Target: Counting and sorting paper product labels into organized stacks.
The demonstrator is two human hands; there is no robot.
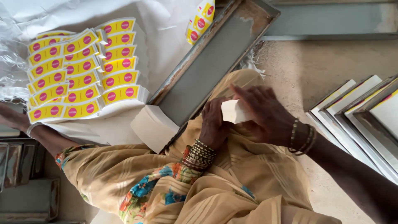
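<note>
Sitting on the floor, a person holds a small white stack of cards [234,111] over the lap, left hand [213,124] and right hand [265,114] both closed around it. Just beyond lies a metal tray [207,66]. Farther left, yellow labels [78,70] sit in rows.

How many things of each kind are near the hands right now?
Hands: 2, left and right, both on one small white stack.
White stacks: 2, counting the bigger one by the tray.
Grey tray: 1.
Spread of yellow labels with pink dots: 1; single labels are too overlapped to count.
Total: 6.
</note>
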